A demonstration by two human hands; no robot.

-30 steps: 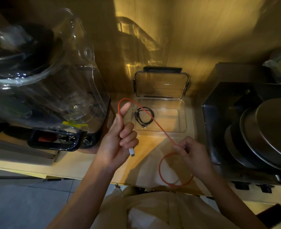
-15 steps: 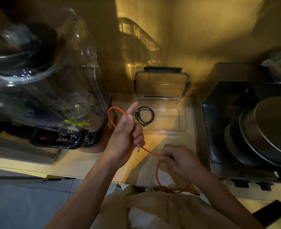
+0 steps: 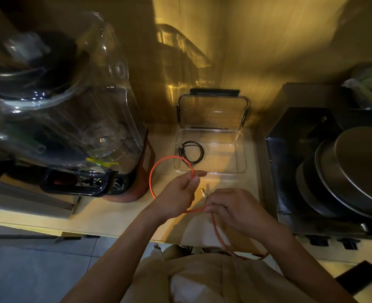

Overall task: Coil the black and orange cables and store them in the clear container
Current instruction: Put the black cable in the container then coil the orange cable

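Note:
The clear container (image 3: 243,149) stands open on the wooden counter, its lid propped up against the wall behind. The black cable (image 3: 191,152) lies coiled in its left half. My left hand (image 3: 176,196) pinches the orange cable (image 3: 152,173), which rises from it in one round loop just left of the container's front corner. My right hand (image 3: 237,209) is closed on the same cable a little to the right. A white plug end sticks up between the hands. The rest of the orange cable hangs down past the counter edge to my lap.
A large blender (image 3: 75,119) with a clear cover stands at the left, close to the loop. A dark metal box with stacked steel pots (image 3: 342,171) fills the right. The wall rises just behind the container. The counter edge (image 3: 106,230) runs below my hands.
My hands have come closer together in front of the container. The orange loop at my left hand has grown rounder and fuller, and the slack by my right hand has dropped below the counter edge.

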